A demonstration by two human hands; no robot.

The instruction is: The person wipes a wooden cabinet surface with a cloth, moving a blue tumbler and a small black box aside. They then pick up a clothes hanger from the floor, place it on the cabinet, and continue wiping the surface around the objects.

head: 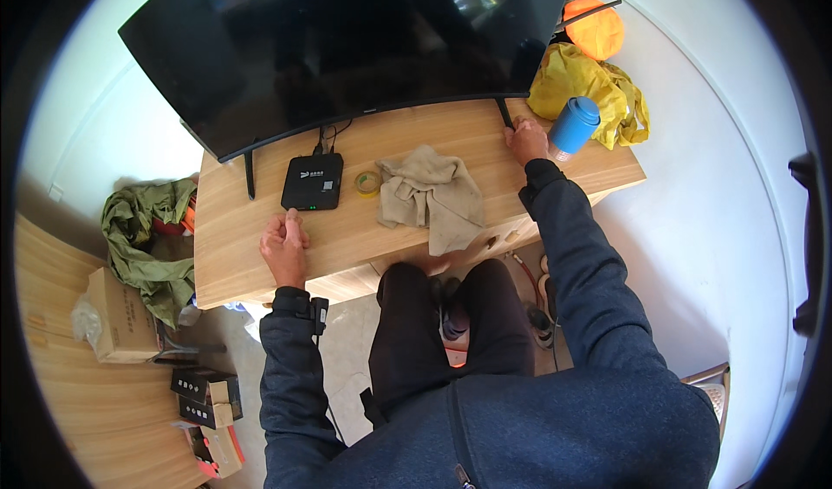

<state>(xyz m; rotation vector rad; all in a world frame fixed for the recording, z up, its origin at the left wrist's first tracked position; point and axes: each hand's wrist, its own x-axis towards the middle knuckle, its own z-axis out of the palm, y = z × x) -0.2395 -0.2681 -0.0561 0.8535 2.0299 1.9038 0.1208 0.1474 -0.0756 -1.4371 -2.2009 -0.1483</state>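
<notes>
My left hand (285,247) is at the front of the wooden cabinet top (351,242), its fingers curled and nothing visible in them. One fingertip reaches the front edge of a black set-top box (312,182), which shows green lights and has cables plugged in behind. At the right foot (504,113) of a large flat-screen television (364,40) is my right hand (528,139), fingers bent against the foot's end; whether they grip it is hidden. Between the hands lie a roll of yellowish tape (368,183) and a crumpled beige cloth (432,193), which hangs over the front edge.
A blue-sleeved cup (574,125) stands just right of my right hand. Behind it are a yellow bag (572,86) and an orange round item (595,28). Left of the cabinet are green fabric (143,229), a cardboard box (123,317) and smaller boxes (207,398).
</notes>
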